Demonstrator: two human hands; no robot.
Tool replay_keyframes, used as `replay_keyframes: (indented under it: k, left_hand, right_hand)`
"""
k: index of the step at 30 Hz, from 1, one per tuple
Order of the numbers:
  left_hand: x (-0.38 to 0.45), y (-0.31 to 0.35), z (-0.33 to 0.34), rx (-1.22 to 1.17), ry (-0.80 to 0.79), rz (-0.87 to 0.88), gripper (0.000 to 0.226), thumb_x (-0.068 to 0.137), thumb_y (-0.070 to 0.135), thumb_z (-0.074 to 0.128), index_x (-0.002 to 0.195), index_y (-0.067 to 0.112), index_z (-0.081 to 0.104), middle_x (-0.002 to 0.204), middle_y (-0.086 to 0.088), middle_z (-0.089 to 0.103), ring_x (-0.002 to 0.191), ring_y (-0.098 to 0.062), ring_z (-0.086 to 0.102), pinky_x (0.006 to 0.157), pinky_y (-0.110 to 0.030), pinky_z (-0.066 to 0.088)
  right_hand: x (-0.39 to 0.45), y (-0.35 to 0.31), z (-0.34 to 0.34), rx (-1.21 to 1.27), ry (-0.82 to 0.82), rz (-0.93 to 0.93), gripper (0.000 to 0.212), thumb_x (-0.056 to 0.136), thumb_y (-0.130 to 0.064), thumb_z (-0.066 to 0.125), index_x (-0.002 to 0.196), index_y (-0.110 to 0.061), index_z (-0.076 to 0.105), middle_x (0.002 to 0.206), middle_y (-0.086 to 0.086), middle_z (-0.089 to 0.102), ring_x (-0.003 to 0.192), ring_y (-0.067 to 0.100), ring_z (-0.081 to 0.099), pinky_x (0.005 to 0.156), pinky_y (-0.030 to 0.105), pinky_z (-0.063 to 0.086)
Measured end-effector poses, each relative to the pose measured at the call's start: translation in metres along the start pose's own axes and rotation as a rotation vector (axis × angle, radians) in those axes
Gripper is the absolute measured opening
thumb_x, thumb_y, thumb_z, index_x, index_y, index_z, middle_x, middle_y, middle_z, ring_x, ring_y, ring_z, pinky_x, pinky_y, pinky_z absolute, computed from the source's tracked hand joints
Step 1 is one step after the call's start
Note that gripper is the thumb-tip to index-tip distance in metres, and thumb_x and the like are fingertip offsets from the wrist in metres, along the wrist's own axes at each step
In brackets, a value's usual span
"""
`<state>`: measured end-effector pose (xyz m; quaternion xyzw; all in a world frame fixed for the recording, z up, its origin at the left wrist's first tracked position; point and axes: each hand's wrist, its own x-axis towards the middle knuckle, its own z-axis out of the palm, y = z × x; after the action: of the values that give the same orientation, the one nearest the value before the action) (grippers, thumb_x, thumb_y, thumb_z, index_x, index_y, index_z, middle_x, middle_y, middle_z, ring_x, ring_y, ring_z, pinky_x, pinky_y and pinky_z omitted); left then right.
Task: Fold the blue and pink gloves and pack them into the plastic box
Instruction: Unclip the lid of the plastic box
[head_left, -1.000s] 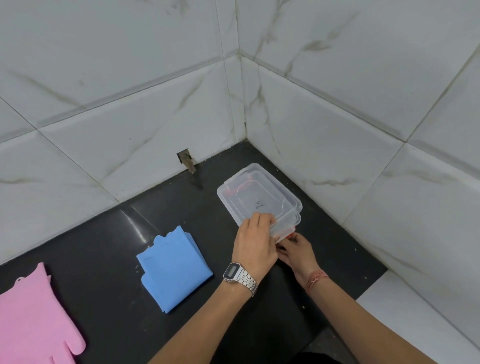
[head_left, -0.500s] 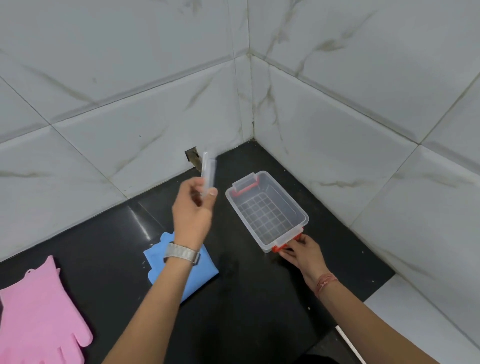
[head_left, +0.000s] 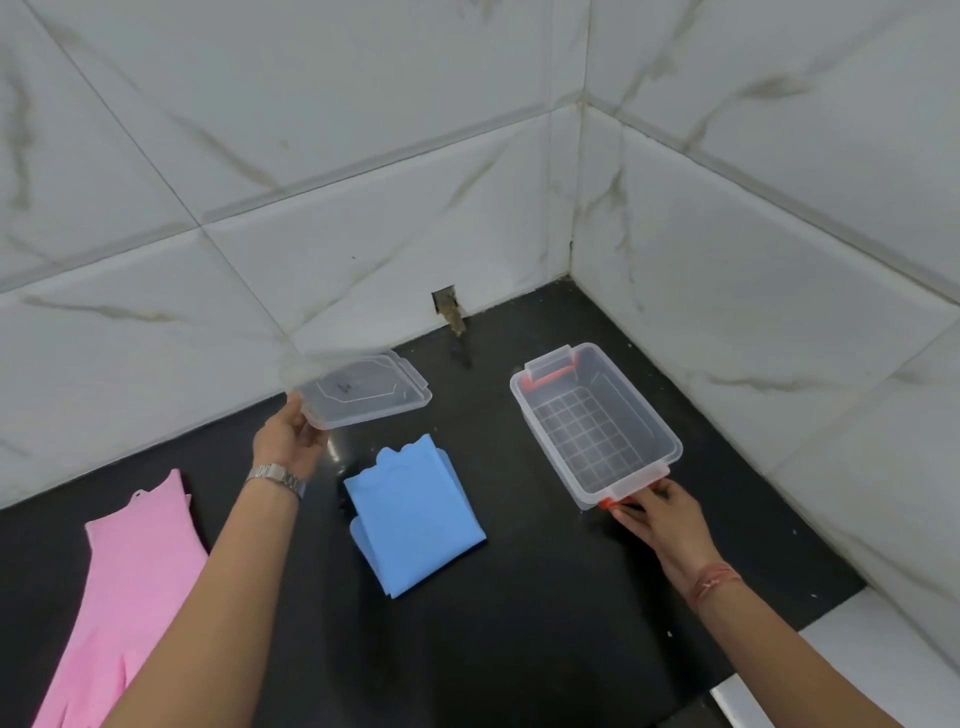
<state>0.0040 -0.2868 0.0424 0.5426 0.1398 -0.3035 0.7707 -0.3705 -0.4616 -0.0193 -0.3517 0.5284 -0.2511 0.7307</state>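
The clear plastic box (head_left: 644, 415) with orange latches stands open and empty on the black counter at the right. My right hand (head_left: 660, 512) grips its near latch end. My left hand (head_left: 291, 441) holds the clear lid (head_left: 363, 397) by its near edge, just above the counter by the back wall. The folded blue glove (head_left: 415, 514) lies between my arms. The pink glove (head_left: 130, 587) lies flat and unfolded at the far left, partly behind my left forearm.
White marble-look tiled walls meet in a corner behind the box. A small brownish hole with debris (head_left: 449, 312) sits at the wall base. The black counter (head_left: 519, 623) ends at a white surface (head_left: 857, 660) at the lower right.
My left hand lifted the lid off the box and carried it left toward the back wall. My right hand stayed on the box's near latch. The box now stands open.
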Motion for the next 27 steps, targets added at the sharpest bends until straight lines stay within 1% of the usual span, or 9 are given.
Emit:
replay_keyframes:
  k: [3,7,11,13,15,18,21,24,27]
  left_hand:
    - [0.019,0.001,-0.016,0.079,0.078,-0.019,0.006,0.093,0.017,0.059,0.091,0.013,0.063,0.064,0.004,0.069,0.07,-0.01,0.062,0.061,-0.024,0.051]
    - [0.039,-0.004,-0.037,0.171,0.123,-0.07,0.021,0.092,0.015,0.058,0.113,0.013,0.059,0.088,-0.001,0.066,0.081,-0.013,0.063,0.073,-0.027,0.05]
    - [0.042,-0.012,-0.05,0.351,0.181,-0.068,0.021,0.091,0.014,0.055,0.11,0.011,0.062,0.104,-0.009,0.067,0.094,-0.017,0.062,0.083,-0.032,0.049]
    - [0.035,-0.021,-0.053,0.604,0.232,0.088,0.029,0.091,0.014,0.054,0.119,0.007,0.059,0.125,-0.016,0.059,0.099,-0.022,0.059,0.093,-0.037,0.048]
    - [0.019,-0.034,-0.053,0.931,0.235,0.37,0.039,0.089,0.02,0.058,0.127,0.008,0.055,0.128,-0.015,0.057,0.107,-0.024,0.057,0.093,-0.035,0.045]
    - [-0.025,-0.062,-0.044,1.224,-0.015,0.752,0.026,0.089,0.024,0.059,0.113,0.015,0.062,0.112,-0.005,0.06,0.096,-0.018,0.057,0.083,-0.031,0.045]
    - [-0.069,-0.102,-0.041,1.474,-0.313,0.913,0.034,0.087,0.042,0.054,0.114,0.022,0.059,0.116,0.003,0.059,0.104,-0.018,0.054,0.09,-0.033,0.044]
    - [-0.096,-0.139,-0.042,1.802,-0.469,0.872,0.066,0.082,0.062,0.05,0.138,0.027,0.043,0.142,0.005,0.043,0.129,-0.02,0.04,0.101,-0.038,0.041]
    - [-0.096,-0.156,-0.046,2.013,-0.478,0.794,0.088,0.08,0.071,0.045,0.151,0.03,0.013,0.16,0.006,0.011,0.146,-0.023,0.012,0.113,-0.042,0.024]
  right_hand:
    - [-0.001,0.0,0.0,-0.002,-0.003,-0.009,0.029,0.094,-0.011,0.059,0.122,-0.003,0.054,0.107,0.016,0.069,0.094,0.025,0.071,0.087,0.035,0.054]
    - [-0.003,0.002,-0.001,0.009,0.011,-0.017,0.03,0.094,-0.012,0.06,0.122,-0.001,0.055,0.107,0.017,0.069,0.096,0.026,0.07,0.088,0.036,0.054]
    - [-0.011,0.007,-0.001,0.045,0.044,0.001,0.027,0.099,-0.019,0.053,0.118,0.0,0.055,0.105,0.023,0.065,0.091,0.029,0.067,0.085,0.037,0.054]
    - [-0.02,0.012,-0.001,0.046,0.051,0.028,0.026,0.1,-0.025,0.049,0.116,-0.004,0.055,0.098,0.022,0.062,0.084,0.028,0.065,0.08,0.036,0.055]
    - [-0.03,0.018,-0.002,0.043,0.042,0.056,0.024,0.101,-0.026,0.048,0.114,-0.008,0.056,0.093,0.02,0.061,0.08,0.028,0.064,0.074,0.035,0.056]
    - [-0.043,0.029,0.0,0.016,0.012,0.096,0.024,0.1,-0.027,0.048,0.111,-0.008,0.059,0.087,0.018,0.062,0.075,0.026,0.064,0.07,0.035,0.056]
    - [-0.053,0.038,0.007,-0.01,-0.039,0.122,0.024,0.1,-0.025,0.049,0.112,-0.007,0.06,0.084,0.017,0.063,0.072,0.025,0.064,0.067,0.034,0.057]
    - [-0.059,0.039,0.016,-0.046,-0.086,0.136,0.022,0.1,-0.022,0.049,0.112,-0.008,0.06,0.086,0.017,0.064,0.073,0.025,0.064,0.067,0.034,0.058]
    - [-0.064,0.037,0.025,-0.089,-0.123,0.129,0.021,0.1,-0.021,0.048,0.112,-0.009,0.061,0.089,0.018,0.065,0.076,0.025,0.065,0.069,0.035,0.058]
